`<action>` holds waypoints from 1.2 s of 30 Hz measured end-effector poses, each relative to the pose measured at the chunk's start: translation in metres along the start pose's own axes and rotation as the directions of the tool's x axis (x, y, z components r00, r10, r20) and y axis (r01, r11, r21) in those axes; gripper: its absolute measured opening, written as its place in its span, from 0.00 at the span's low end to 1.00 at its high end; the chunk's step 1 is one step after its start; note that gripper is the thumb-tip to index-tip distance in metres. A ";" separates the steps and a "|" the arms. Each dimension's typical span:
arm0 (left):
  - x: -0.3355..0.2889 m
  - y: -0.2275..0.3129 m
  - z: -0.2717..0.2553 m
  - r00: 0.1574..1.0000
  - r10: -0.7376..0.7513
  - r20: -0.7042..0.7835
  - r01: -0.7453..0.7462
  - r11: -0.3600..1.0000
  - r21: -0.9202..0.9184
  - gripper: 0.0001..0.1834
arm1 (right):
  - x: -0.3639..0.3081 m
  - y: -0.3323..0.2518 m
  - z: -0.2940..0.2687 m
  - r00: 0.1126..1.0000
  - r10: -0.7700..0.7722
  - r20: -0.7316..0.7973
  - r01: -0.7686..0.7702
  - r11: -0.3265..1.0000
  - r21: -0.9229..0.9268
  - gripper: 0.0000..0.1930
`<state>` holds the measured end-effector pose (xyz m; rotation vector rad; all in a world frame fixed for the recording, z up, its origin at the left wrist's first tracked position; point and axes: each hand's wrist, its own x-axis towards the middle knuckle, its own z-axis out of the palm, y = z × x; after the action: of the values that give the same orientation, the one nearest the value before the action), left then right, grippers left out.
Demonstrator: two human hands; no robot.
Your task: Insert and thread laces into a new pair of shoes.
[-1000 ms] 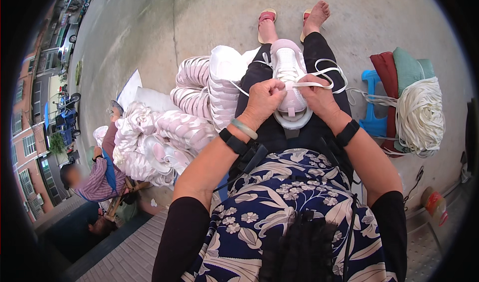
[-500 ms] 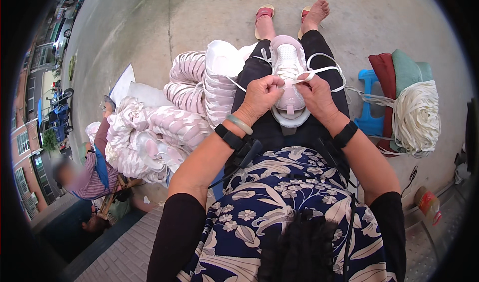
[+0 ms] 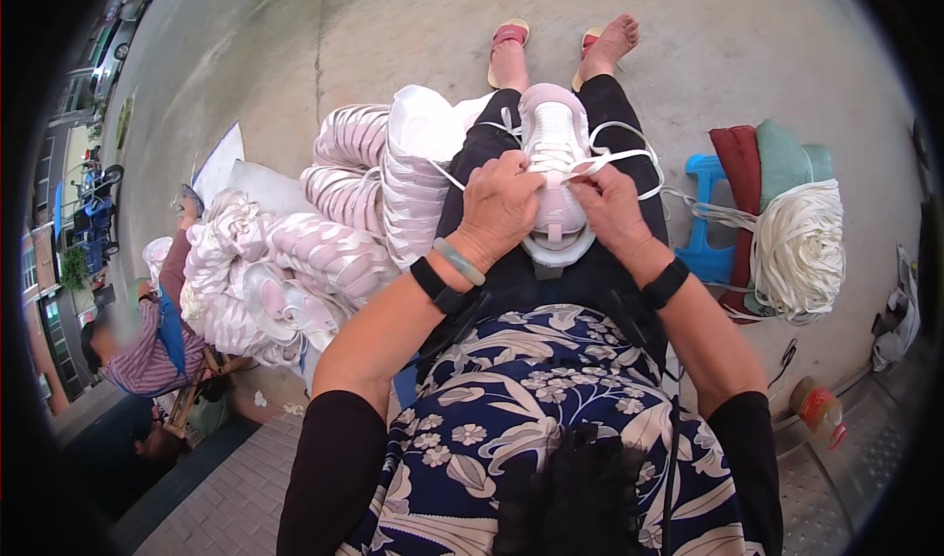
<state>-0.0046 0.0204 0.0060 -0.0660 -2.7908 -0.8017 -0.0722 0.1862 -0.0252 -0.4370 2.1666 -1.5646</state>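
Note:
A pale pink and white sneaker point(image 3: 558, 209) lies on my lap between my thighs, its toe pointing away from me. White shoelace point(image 3: 619, 155) runs through its eyelets, and a long loose loop curves out to the right. At the shoe's left side, my left hand point(image 3: 499, 205) is closed, its fingertips pinched by the lacing; what they hold is mostly hidden. From the right, my right hand point(image 3: 612, 208) pinches the white lace between thumb and forefinger, just above the tongue. Both hands are close together over the shoe's throat.
Stacked pale pink shoe uppers point(image 3: 349, 187) and a further heap point(image 3: 265, 271) lie to my left. On my right, a blue stool point(image 3: 704, 212) bears red and green cloths point(image 3: 784, 158) and a bundle of white laces point(image 3: 801, 246). Another person point(image 3: 147, 354) sits at far left.
The whole view has shifted slightly, moving the scene left and down. Both hands stay at the shoe's lacing; my left hand's fingers have curled a little more.

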 end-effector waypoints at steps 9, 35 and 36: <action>-0.006 -0.007 0.002 0.999 -0.014 -0.048 0.011 0.998 -0.060 0.11 | 0.005 -0.010 0.000 0.999 -0.038 0.017 0.040 0.989 -0.140 0.05; 0.005 -0.004 0.009 0.992 -0.123 -0.039 0.118 0.986 -0.114 0.04 | -0.001 -0.010 -0.003 0.999 -0.026 -0.042 0.018 0.984 -0.175 0.06; 0.005 -0.004 0.009 0.992 -0.121 -0.036 0.116 0.985 -0.127 0.04 | -0.001 -0.009 -0.003 0.998 -0.037 -0.049 0.028 0.985 -0.167 0.06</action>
<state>-0.0114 0.0216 -0.0030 0.0957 -2.7226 -0.9930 -0.0731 0.1859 -0.0153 -0.4916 2.3517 -1.4318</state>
